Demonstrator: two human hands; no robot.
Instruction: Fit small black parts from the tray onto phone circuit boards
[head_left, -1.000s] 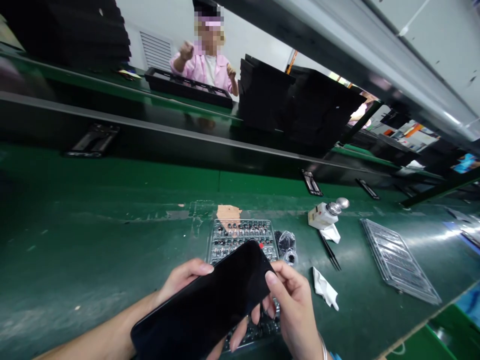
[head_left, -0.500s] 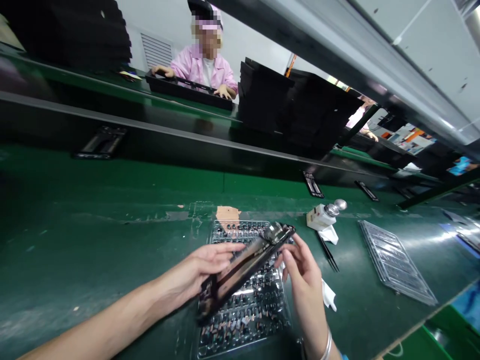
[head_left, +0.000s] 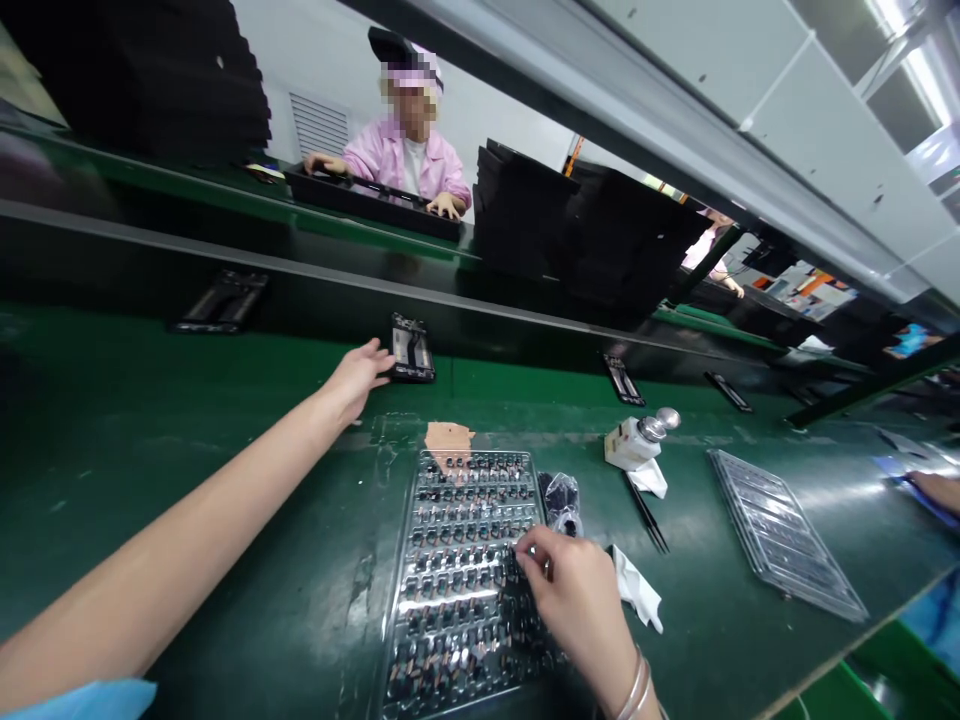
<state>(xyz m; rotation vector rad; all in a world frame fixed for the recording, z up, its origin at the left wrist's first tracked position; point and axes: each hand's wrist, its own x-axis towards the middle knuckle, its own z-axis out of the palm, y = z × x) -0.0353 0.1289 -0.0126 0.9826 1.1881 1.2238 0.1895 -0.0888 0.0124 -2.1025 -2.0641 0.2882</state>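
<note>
- Green bench [head_left: 247,590]: spreads beneath the parts tray, its left side cut off.
- Parts tray [head_left: 405,600]: clear, rows of small components [head_left: 457,585] inside; its right side is partly hidden.
- Clear trays [head_left: 784,535]: right of the parts tray, contents hard to make out.
- Right hand [head_left: 577,580]: over the parts tray, fingers bent; whether they pinch a component, I cannot tell.
- Left hand [head_left: 358,378]: beyond the parts tray, fingers spread at the phone unit's [head_left: 412,348] left edge.
- Bottle [head_left: 631,445], tweezers [head_left: 646,512]: right of the parts tray.
</note>
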